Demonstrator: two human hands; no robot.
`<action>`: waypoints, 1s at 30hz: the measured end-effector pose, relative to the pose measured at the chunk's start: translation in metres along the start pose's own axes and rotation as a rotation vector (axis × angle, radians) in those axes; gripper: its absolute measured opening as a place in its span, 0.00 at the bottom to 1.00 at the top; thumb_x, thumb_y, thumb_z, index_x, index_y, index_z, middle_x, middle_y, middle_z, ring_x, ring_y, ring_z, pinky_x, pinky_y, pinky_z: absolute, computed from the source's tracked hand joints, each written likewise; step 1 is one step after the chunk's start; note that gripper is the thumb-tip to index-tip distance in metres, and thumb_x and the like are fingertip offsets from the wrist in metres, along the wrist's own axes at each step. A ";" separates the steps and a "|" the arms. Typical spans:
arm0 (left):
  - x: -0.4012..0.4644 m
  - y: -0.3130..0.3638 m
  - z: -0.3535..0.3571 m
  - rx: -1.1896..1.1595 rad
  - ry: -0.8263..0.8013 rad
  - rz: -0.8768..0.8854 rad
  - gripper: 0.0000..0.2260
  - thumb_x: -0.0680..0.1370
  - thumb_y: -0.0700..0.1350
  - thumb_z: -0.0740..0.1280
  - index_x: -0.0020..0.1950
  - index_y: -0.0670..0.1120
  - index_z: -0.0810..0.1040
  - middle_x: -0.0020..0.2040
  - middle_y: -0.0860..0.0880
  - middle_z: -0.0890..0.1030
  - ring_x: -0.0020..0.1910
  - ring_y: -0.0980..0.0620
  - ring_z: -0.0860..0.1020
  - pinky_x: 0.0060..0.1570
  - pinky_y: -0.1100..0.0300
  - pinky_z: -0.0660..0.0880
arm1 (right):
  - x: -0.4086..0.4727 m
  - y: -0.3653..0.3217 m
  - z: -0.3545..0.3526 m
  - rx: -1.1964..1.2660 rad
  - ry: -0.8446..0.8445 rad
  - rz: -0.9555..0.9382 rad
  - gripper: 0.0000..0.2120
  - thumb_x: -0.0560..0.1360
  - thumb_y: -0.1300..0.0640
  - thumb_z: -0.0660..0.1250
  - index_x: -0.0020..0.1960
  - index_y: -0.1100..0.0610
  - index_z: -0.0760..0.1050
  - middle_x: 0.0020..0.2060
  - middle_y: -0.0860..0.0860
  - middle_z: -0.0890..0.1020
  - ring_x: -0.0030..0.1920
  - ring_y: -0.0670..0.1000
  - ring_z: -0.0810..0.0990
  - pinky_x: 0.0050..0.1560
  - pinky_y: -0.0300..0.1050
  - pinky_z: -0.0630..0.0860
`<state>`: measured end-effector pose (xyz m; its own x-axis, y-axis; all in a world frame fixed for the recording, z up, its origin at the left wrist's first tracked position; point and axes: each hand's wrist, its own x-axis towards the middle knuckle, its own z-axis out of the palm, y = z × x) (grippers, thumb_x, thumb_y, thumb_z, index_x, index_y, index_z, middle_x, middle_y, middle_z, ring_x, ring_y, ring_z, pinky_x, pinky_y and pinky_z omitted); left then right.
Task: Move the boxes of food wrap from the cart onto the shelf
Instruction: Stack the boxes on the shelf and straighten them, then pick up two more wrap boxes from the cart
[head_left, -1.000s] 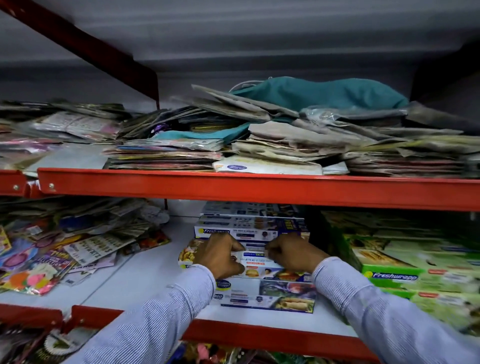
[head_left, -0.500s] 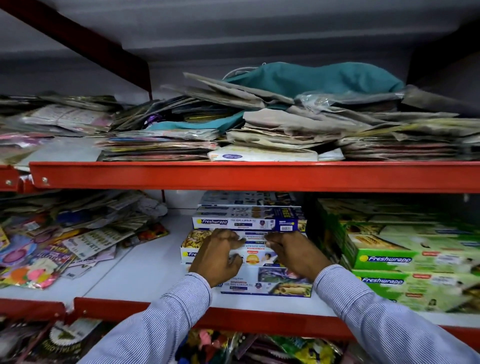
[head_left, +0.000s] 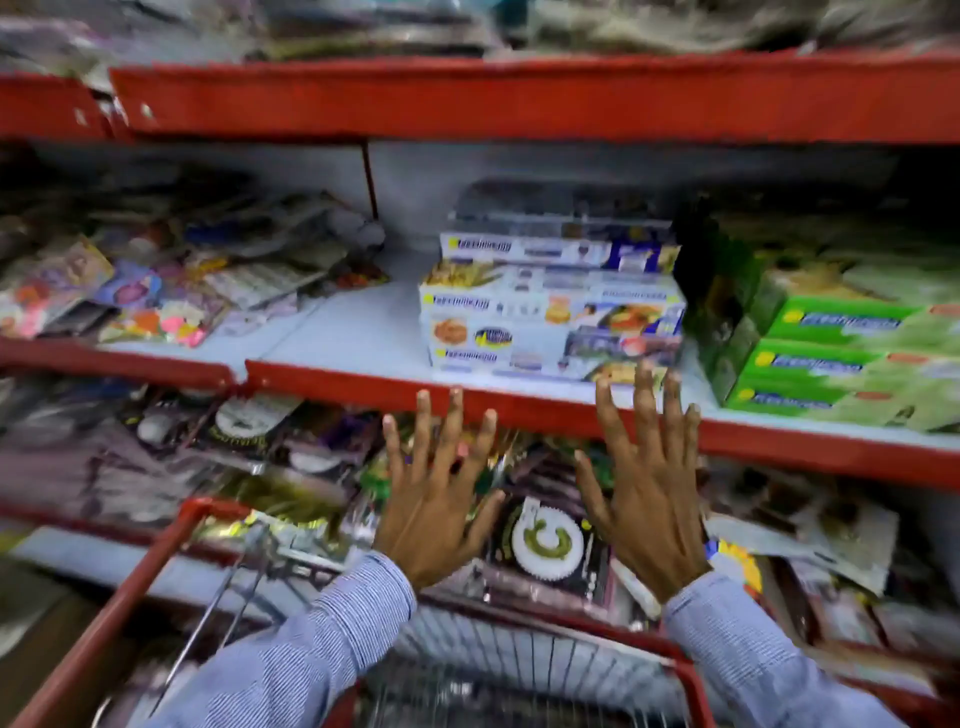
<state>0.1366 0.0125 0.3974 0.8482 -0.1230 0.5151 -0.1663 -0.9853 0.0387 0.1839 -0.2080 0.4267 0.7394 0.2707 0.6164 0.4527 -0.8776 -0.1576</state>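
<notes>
- Cart (head_left: 171, 566): nearest item, red-framed wire basket directly under my arms. I keep it close to the shelving so each carry is short. Blur hides the basket floor; I cannot tell whether any boxes remain inside.
- Striped sleeves (head_left: 332, 639): both forearms pass over the cart rim toward the shelves.
- Left hand (head_left: 436, 514): fingers spread wide, palm facing away, holding nothing. It hangs in front of the lower shelf's clutter, below the red shelf edge (head_left: 337, 382).
- Right hand (head_left: 649, 499): likewise splayed flat and empty, fingertips level with the shelf lip, just short of the stack.
- Judgement: both hands bare and clear of the stack suggests a placement is finished and the next reach goes down into the cart.
- Boxes of food wrap (head_left: 550, 312): white-and-blue cartons stacked flat on the middle shelf (head_left: 353, 332), long sides facing out so the labels read from the aisle. The stack sits near the front lip, just beside the green boxes (head_left: 831, 358), presumably to group like goods.
- Loose colourful packets (head_left: 156, 291): left part of the same shelf, well apart from the stack.
- Upper shelf (head_left: 519, 98): farthest item; contents too blurred to list.
</notes>
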 end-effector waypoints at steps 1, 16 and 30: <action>-0.021 0.000 0.009 -0.007 -0.042 -0.020 0.35 0.78 0.60 0.61 0.80 0.48 0.53 0.81 0.37 0.50 0.78 0.31 0.44 0.71 0.26 0.46 | -0.023 -0.003 0.009 -0.005 -0.031 0.003 0.33 0.77 0.43 0.59 0.79 0.51 0.56 0.80 0.60 0.50 0.80 0.64 0.44 0.77 0.67 0.49; -0.327 -0.005 0.193 -0.173 -0.844 -0.116 0.34 0.79 0.63 0.55 0.81 0.50 0.50 0.80 0.37 0.50 0.78 0.31 0.46 0.69 0.26 0.45 | -0.334 -0.021 0.226 0.158 -1.239 0.004 0.34 0.78 0.50 0.58 0.80 0.49 0.47 0.79 0.50 0.53 0.78 0.60 0.60 0.74 0.63 0.64; -0.383 0.022 0.251 -0.277 -1.043 0.372 0.28 0.67 0.50 0.75 0.66 0.43 0.77 0.61 0.40 0.80 0.56 0.39 0.80 0.54 0.44 0.79 | -0.360 0.004 0.291 0.010 -1.583 -0.255 0.27 0.78 0.47 0.63 0.72 0.58 0.66 0.66 0.58 0.77 0.65 0.62 0.76 0.63 0.54 0.74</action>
<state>-0.0655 0.0084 -0.0141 0.7062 -0.5677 -0.4230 -0.4903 -0.8232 0.2863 0.0647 -0.1935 -0.0207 0.3924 0.5261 -0.7545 0.6377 -0.7468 -0.1891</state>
